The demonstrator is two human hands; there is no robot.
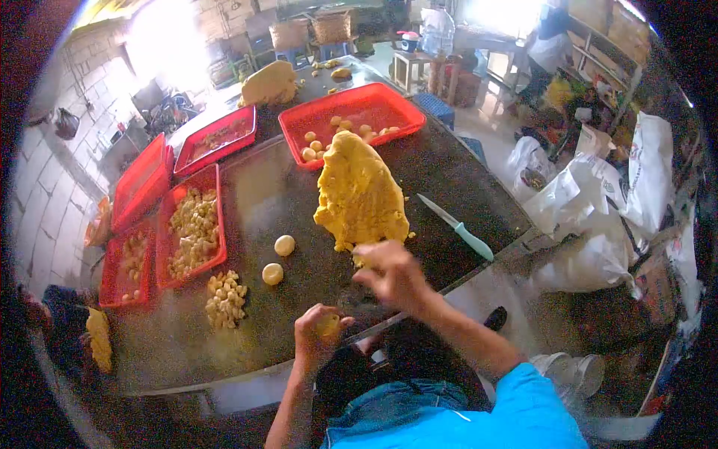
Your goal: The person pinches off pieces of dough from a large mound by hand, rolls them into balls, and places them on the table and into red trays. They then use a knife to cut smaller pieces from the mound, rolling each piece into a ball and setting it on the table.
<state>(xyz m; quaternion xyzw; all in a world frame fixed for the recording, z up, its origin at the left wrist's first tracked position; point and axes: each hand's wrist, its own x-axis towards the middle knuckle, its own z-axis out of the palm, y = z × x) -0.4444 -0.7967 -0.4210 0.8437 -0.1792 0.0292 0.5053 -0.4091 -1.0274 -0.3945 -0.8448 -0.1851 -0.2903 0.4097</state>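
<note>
A large slab of yellow dough [360,191] lies on the dark table. At its near edge is my right hand [393,275], slightly blurred, its fingers curled around a small bit of the dough. My left hand [318,333] is closed around a yellow dough piece [327,325] above the table's near edge. Two pale round dough balls, one farther [284,245] and one nearer [273,274], sit left of the slab. A knife [467,238] with a light-blue handle rests to the right of it.
A red tray [351,101] behind the slab holds several dough balls. On the left, another red tray [191,228] contains many pale pieces, with a pile of pale pieces [226,301] nearby. White sacks [580,194] stand right of the table. Another person's yellow dough [99,338] shows far left.
</note>
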